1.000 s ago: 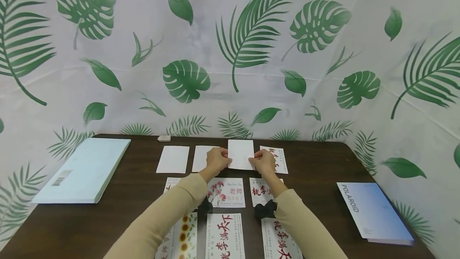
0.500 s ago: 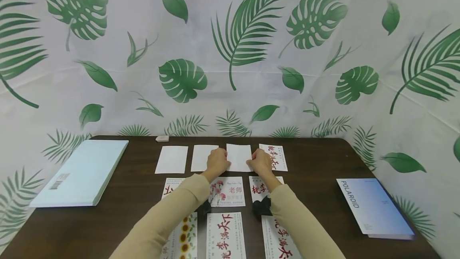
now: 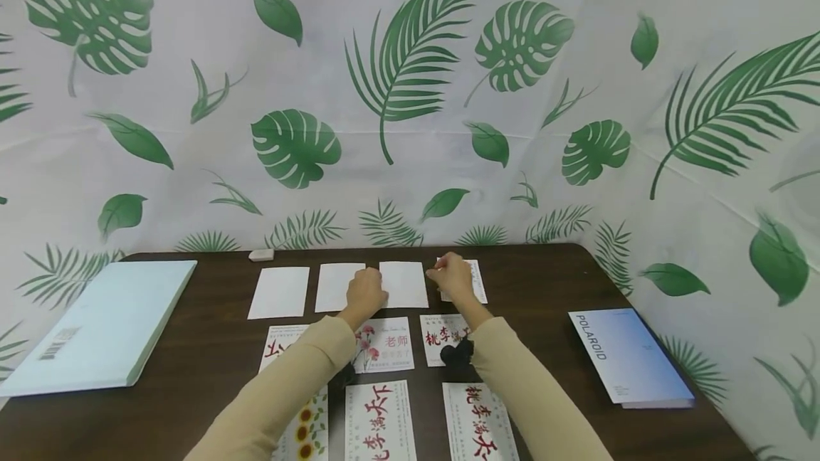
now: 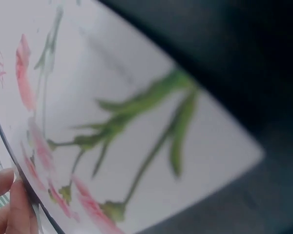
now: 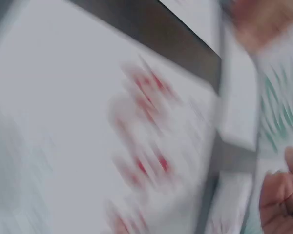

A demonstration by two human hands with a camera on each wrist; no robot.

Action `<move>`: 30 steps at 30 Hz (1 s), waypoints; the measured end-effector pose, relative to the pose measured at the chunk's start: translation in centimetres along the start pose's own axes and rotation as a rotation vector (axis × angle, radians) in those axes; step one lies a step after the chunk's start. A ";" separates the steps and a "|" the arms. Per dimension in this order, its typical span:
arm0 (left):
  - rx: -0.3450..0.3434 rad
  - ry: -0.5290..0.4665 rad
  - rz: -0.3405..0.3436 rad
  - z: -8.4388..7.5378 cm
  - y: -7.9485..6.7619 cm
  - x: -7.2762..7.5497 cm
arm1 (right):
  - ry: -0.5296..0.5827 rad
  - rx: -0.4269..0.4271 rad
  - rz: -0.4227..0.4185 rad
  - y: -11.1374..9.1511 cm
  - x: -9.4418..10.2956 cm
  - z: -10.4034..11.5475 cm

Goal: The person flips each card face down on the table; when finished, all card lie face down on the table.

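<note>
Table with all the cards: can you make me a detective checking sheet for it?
Surface: dark brown table.
Job's things: three blank white cards, one printed card in the back row; more printed cards nearer.
Clutter: pale blue book left, POLAROID booklet right, small white object at back.
Hands: left hand at blank cards, grip unclear; right hand overlapping the printed card in view.
Cables: nothing seen.
Surroundings: leaf-patterned backdrop.

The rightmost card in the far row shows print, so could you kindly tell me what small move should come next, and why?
Probably the right hand should pinch the printed card and turn it over: that hand partly hides it, while the neighboring card lies blank side up, like the two farther left.
</note>
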State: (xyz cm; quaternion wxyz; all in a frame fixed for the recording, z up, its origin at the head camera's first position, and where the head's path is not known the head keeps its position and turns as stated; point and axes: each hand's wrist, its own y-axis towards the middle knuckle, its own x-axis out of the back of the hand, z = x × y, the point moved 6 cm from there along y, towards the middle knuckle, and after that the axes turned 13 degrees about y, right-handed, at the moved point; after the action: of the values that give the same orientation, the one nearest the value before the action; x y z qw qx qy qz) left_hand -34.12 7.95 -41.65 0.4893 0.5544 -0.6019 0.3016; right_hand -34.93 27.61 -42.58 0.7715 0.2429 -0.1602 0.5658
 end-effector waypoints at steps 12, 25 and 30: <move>-0.007 -0.038 0.043 0.4 0.2 0.5 | 0.200 -0.350 -0.035 2.0 5.8 -5.0; -0.008 -0.112 0.071 0.4 1.1 0.5 | -0.033 -0.309 0.013 3.4 5.8 -6.4; 0.026 -0.349 0.082 -0.9 2.2 0.2 | 0.000 -0.267 0.017 3.3 5.7 -6.4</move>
State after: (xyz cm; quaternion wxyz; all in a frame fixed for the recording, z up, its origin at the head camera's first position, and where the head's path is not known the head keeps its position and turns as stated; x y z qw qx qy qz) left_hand -36.00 9.15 -40.73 0.3574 0.5795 -0.6960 0.2281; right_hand -36.49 36.47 -44.30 0.7921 0.1364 -0.2361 0.5461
